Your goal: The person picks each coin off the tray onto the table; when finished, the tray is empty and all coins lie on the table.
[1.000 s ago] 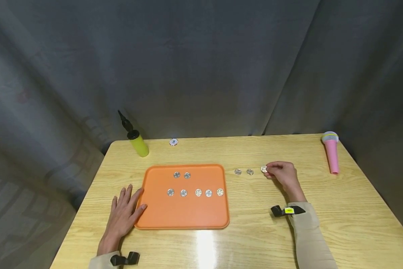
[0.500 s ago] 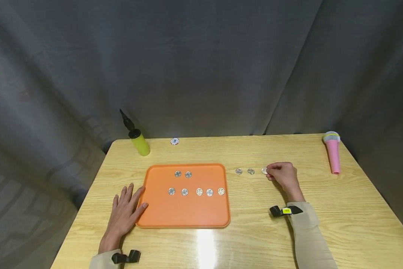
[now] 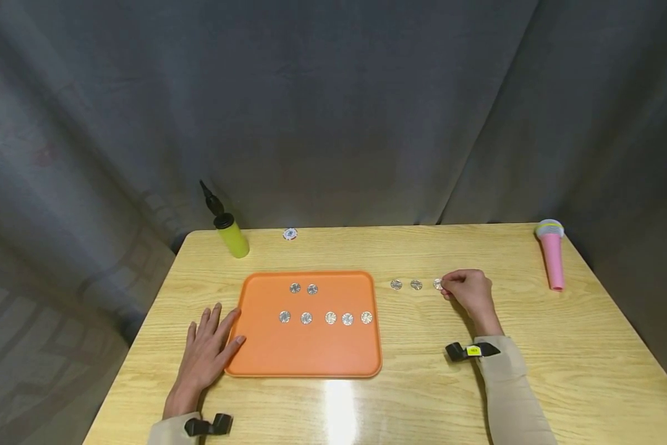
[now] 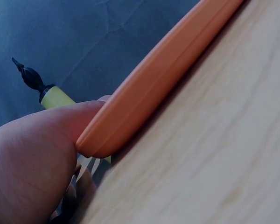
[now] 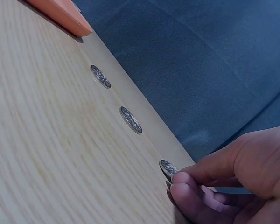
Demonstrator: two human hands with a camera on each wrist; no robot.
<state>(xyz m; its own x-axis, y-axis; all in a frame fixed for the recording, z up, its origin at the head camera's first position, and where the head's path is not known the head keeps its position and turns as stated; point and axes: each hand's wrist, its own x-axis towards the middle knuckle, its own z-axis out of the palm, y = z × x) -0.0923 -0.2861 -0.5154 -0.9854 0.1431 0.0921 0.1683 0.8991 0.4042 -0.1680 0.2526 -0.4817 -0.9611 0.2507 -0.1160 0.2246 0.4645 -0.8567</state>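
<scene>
My right hand (image 3: pixel 469 293) pinches a silver coin (image 5: pixel 168 169) between thumb and fingertips, to the right of the tray. In the right wrist view this coin is tilted, one edge at or just above the table; its near side is hidden by the fingers. Two more coins, one (image 3: pixel 396 284) nearer the tray and one (image 3: pixel 416 285) beside it, lie flat in line with it. My left hand (image 3: pixel 202 352) lies with spread fingers at the left side of the orange tray (image 3: pixel 302 361), its thumb over the rim. Several coins (image 3: pixel 331 317) lie on the tray in two rows.
A yellow-green hand pump (image 3: pixel 232 238) with a black nozzle stands at the back left. Near the back edge lies a poker chip (image 3: pixel 290 233). A pink toy microphone (image 3: pixel 552 259) lies at the far right. A dark curtain (image 3: pixel 333 111) hangs behind the wooden table (image 3: pixel 411 395).
The pinched coin has come down slightly and moved a touch closer to the other two coins on the table. My left hand has kept its place at the tray.
</scene>
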